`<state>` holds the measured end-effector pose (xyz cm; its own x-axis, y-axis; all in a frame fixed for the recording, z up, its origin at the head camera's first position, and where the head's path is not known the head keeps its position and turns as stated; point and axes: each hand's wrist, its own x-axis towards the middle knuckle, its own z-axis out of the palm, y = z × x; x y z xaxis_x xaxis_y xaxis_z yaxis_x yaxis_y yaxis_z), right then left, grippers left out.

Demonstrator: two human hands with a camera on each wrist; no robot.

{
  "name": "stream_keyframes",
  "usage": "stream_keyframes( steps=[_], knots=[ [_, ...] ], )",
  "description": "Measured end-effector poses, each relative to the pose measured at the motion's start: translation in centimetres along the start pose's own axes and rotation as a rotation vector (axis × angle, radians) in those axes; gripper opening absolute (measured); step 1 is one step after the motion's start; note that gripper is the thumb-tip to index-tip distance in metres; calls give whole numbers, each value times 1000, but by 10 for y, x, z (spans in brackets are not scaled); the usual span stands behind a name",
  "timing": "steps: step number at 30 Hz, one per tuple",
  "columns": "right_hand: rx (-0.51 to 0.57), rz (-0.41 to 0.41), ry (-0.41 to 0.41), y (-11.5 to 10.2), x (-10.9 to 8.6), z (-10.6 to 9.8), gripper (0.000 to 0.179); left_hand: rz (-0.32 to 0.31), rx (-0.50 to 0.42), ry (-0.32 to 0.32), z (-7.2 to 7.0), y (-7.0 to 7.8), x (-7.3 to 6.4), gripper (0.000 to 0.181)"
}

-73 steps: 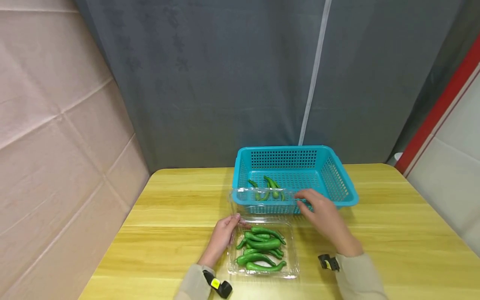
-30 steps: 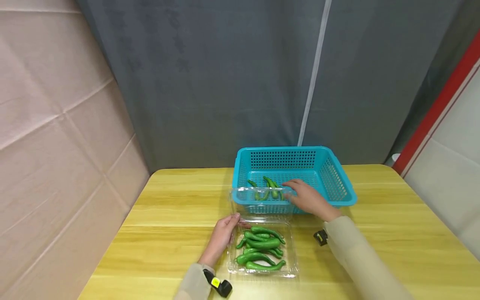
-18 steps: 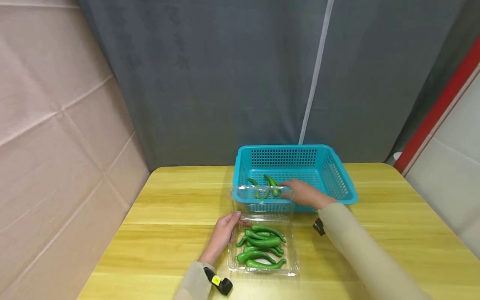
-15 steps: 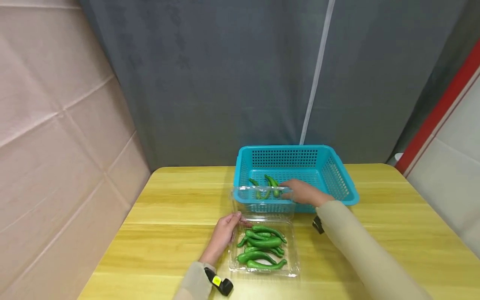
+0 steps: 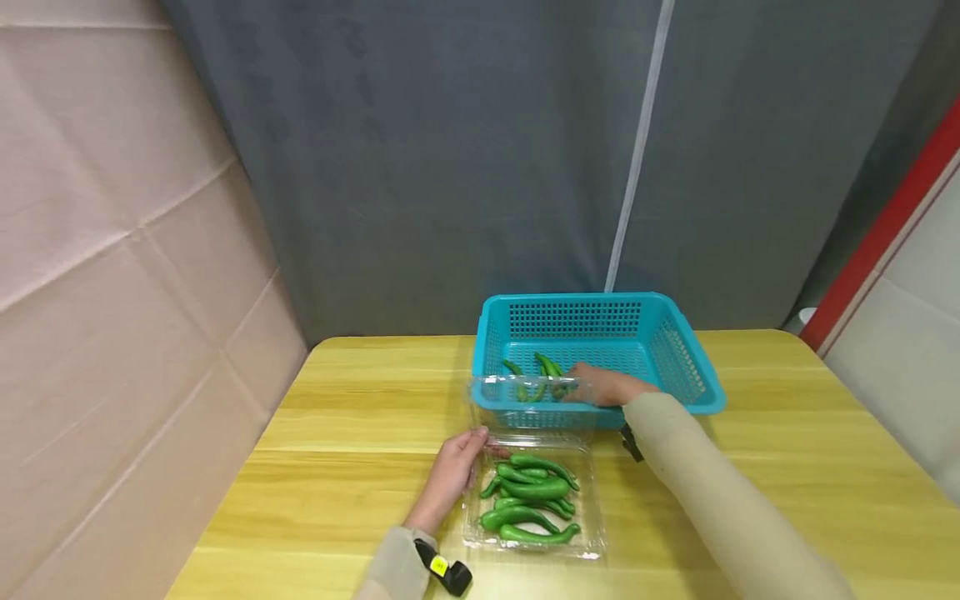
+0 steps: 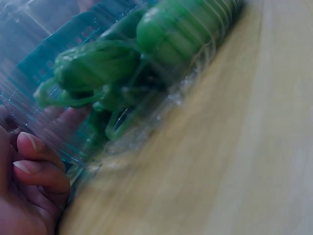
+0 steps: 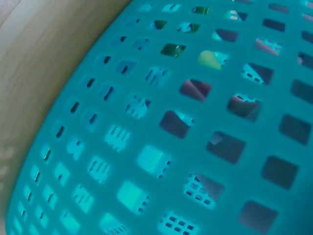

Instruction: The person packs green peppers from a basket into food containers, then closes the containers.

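Observation:
A clear plastic clamshell box (image 5: pixel 596 537) lies on the table, its lid (image 5: pixel 528 422) raised against the basket. Several green chili peppers (image 5: pixel 536 489) fill its base. My left hand (image 5: pixel 452 473) grips the box near its hinge at the left; in the left wrist view curled fingers (image 6: pixel 44 176) sit against the plastic. My right hand (image 5: pixel 600 385) reaches into the blue-green basket (image 5: pixel 486 342), fingertips down among a few chili peppers (image 5: pixel 547 364). The basket rim and lid partly hide those fingertips, so whether they pinch a pepper is unclear. The right wrist view shows mostly basket wall (image 7: pixel 128 164).
The wooden table (image 5: pixel 360 417) extends to both sides of the box and basket. A dark grey curtain (image 5: pixel 420 167) hangs behind it. A pale panel (image 5: pixel 127 333) stands at the left, and a white panel with a red stripe (image 5: pixel 885 233) at the right.
My right hand has moved from beside the raised lid leftward and down into the basket, reaching the peppers at its front. The left hand has kept its grip on the box.

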<state>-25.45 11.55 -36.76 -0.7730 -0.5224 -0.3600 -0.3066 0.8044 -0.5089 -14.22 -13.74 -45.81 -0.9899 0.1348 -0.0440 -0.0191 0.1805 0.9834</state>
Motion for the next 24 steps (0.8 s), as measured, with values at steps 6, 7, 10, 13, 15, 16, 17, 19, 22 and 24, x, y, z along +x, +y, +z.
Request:
stream_keyframes(
  steps=[6, 7, 10, 13, 15, 16, 17, 19, 22, 24],
  knots=[
    [3, 53, -61, 5, 3, -1, 64, 1, -10, -1, 1, 13, -5, 41],
    [-4, 56, -64, 6, 3, -1, 62, -1, -16, -3, 1, 9, -4, 40],
    [-29, 42, -71, 6, 4, -1, 51, -4, -24, -1, 1, -2, 2, 42],
    [-48, 10, -76, 6, 6, 0, 34, -17, -33, 9, 2, -14, 7, 43],
    [-44, 26, -81, 6, 6, 0, 32, -13, -29, 18, 3, -18, 8, 45],
    [-36, 43, -82, 7, 6, 0, 32, -9, -31, 21, 3, -19, 9, 45],
    [-31, 52, -85, 7, 6, 0, 33, -6, -32, 24, 3, -20, 9, 45],
    [-29, 68, -83, 7, 5, 0, 37, -2, -30, 30, 4, -20, 9, 45],
    [-27, 84, -76, 8, 7, -1, 43, -9, -24, 44, 3, -17, 8, 41],
    [-21, 100, -64, 6, 8, -1, 43, -17, -33, 50, 2, -10, 5, 39]
  ],
)
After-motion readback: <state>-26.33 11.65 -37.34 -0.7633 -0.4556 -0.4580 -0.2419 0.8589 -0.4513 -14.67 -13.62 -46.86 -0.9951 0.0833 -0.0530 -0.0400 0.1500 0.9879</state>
